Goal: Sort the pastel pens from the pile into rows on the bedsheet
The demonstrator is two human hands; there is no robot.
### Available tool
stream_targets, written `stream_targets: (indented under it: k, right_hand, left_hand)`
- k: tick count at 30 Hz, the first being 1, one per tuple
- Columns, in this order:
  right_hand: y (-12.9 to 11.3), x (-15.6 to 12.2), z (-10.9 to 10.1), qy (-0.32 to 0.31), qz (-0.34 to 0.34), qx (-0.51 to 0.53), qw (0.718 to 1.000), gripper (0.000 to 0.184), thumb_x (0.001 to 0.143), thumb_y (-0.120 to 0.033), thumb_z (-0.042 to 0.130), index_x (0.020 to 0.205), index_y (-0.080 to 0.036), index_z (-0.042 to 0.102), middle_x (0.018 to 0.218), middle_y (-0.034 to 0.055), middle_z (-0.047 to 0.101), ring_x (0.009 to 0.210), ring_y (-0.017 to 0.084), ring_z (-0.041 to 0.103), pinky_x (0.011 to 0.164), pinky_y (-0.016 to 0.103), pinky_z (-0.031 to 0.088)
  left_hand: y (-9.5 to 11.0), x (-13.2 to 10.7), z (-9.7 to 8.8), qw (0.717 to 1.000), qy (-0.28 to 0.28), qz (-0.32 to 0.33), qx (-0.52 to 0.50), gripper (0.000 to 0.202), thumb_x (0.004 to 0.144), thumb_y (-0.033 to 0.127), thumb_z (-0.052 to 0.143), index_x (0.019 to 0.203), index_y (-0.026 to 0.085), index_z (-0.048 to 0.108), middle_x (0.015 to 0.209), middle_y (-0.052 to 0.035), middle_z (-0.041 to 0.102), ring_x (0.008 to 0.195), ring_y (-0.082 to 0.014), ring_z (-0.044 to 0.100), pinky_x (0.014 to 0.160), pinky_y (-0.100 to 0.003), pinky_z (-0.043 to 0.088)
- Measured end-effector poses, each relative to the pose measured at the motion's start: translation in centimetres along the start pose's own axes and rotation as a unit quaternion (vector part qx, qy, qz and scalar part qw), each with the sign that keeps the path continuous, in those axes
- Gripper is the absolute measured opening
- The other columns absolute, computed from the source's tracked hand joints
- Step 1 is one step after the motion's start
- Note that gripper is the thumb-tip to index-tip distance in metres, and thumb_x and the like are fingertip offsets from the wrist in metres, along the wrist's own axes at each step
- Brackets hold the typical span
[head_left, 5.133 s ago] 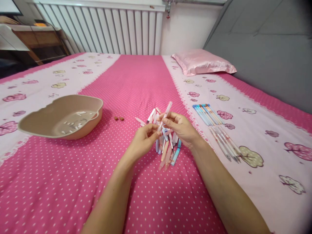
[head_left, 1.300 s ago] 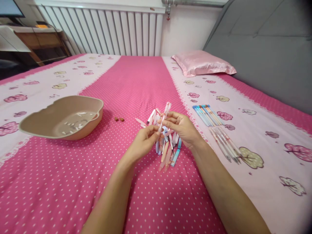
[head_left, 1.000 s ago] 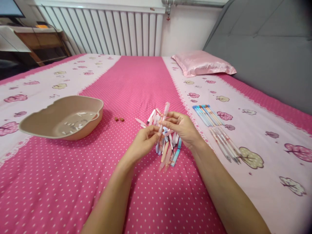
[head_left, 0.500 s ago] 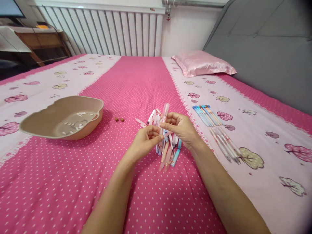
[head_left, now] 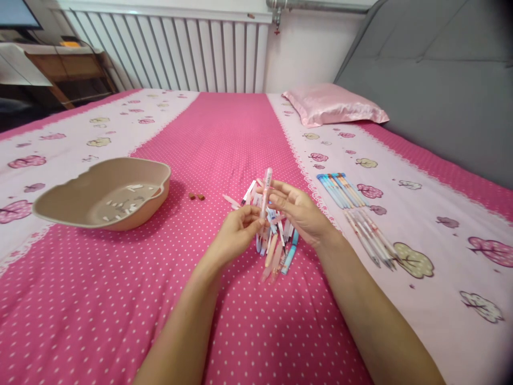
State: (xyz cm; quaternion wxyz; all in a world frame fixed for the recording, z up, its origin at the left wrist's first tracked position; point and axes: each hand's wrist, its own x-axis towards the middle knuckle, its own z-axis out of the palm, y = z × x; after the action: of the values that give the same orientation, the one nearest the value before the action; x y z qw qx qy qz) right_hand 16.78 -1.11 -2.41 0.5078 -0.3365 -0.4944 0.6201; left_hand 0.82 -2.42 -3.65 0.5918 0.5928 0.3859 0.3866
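Note:
A slim pink pen [head_left: 265, 193] stands nearly upright between my hands, pale printing near its top. My left hand [head_left: 239, 231] pinches its lower end between thumb and fingertips. Higher up, the fingers of my right hand [head_left: 298, 212] curl behind the pen, and its thumb is close to the pen's right side. Directly below both hands lies a loose pile of pens and pen parts [head_left: 276, 255] in pink, white and light blue, partly hidden by my fingers.
Right of the pile, a row of blue and orange pens [head_left: 342, 191] lies above a row of whitish pens [head_left: 369, 239]. A beige basin [head_left: 100, 187] holding small white pieces sits left, near two small brown bits [head_left: 196, 197]. A pink pillow [head_left: 334, 104] lies farther back.
The pink pen has turned more upright and shifted slightly left. My right thumb has moved off the pen's front, and the fingers have opened somewhat; the left hand has barely moved.

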Motion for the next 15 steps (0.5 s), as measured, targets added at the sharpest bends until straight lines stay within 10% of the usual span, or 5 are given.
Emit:
stream_targets:
  k: [15]
  right_hand:
    - [0.21, 0.06, -0.09, -0.013, 0.015, -0.014, 1.000, 0.033, 0.072, -0.027, 0.074, 0.101, -0.021, 0.059, 0.093, 0.0043, 0.070, 0.082, 0.018, 0.066, 0.067, 0.031, 0.055]
  left_hand:
    - [-0.06, -0.04, -0.03, 0.999, -0.024, 0.015, 0.016, 0.007, 0.083, 0.022, 0.053, 0.084, 0.015, 0.054, 0.071, -0.0014, 0.059, 0.073, -0.0156, 0.059, 0.071, -0.030, 0.046]
